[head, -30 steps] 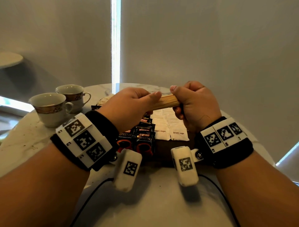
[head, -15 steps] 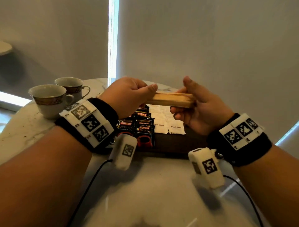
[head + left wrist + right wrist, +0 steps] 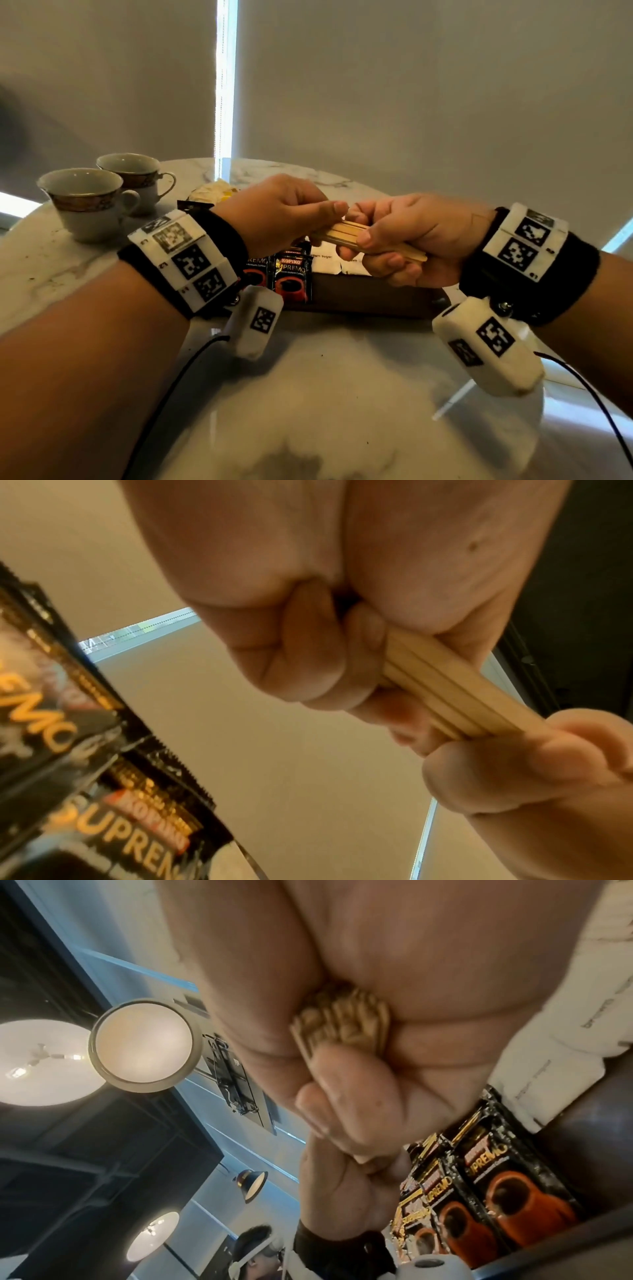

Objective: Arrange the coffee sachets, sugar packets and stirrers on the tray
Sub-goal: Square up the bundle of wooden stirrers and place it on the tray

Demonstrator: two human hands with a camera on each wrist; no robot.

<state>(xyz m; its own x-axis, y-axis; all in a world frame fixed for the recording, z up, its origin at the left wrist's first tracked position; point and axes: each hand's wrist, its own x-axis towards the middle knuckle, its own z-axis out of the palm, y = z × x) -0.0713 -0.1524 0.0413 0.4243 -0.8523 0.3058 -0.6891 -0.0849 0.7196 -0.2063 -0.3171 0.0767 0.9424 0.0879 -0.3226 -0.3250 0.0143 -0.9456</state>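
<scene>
A bundle of wooden stirrers [image 3: 346, 232] hangs above the dark brown tray [image 3: 370, 294], held at both ends. My left hand [image 3: 291, 212] pinches its left end between thumb and curled fingers. My right hand [image 3: 404, 236] wraps round its right part, and the stirrer tips [image 3: 416, 256] stick out below the fingers. The left wrist view shows the stirrers [image 3: 441, 688] running from one fist to the other. In the right wrist view their ends [image 3: 342, 1020] show inside my fist. Black coffee sachets [image 3: 291, 274] lie in rows on the tray's left, white sugar packets [image 3: 325, 262] beside them.
Two gold-rimmed cups [image 3: 89, 202] stand at the back left of the round marble table [image 3: 308, 394]. A crumpled pale wrapper [image 3: 212, 192] lies behind the tray. Grey blinds hang close behind the table. Cables trail from both wrist cameras over the table's near part.
The bundle has dropped lower and tilted, right end down. My right hand has gone from cradling it with loose fingers to closing fully round it. My left hand keeps its pinch.
</scene>
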